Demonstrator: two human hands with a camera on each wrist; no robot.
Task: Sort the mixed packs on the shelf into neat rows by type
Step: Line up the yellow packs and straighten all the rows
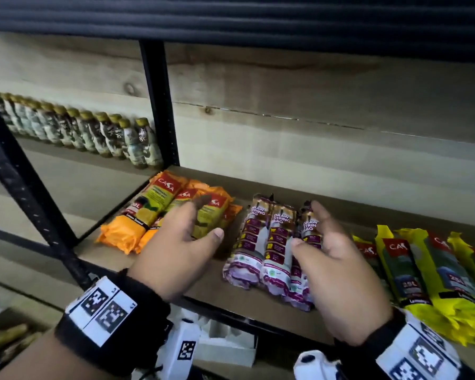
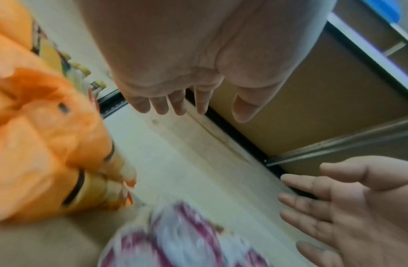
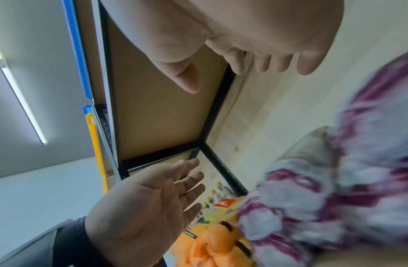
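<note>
Three groups of packs lie on the brown shelf board (image 1: 231, 297). Orange packs (image 1: 137, 226) lie at the left, purple-and-white drawstring-bag packs (image 1: 261, 242) in the middle, yellow packs (image 1: 428, 272) at the right. My left hand (image 1: 176, 242) hovers over the orange packs' right end, fingers spread and empty. My right hand (image 1: 332, 259) hovers over the rightmost purple pack, fingers straight, holding nothing. The left wrist view shows blurred orange packs (image 2: 43, 144) and a purple pack (image 2: 175, 240) below my left hand (image 2: 187, 101). The right wrist view shows a blurred purple pack (image 3: 335, 180) beside my right hand (image 3: 232, 68).
A row of yellow-capped bottles (image 1: 93, 133) stands on the neighbouring shelf at the left, behind a black upright post (image 1: 159, 105). Another black post (image 1: 33, 198) slants across the front left. A pale wooden back wall (image 1: 313, 133) closes the shelf. White boxes (image 1: 225, 349) sit on the level below.
</note>
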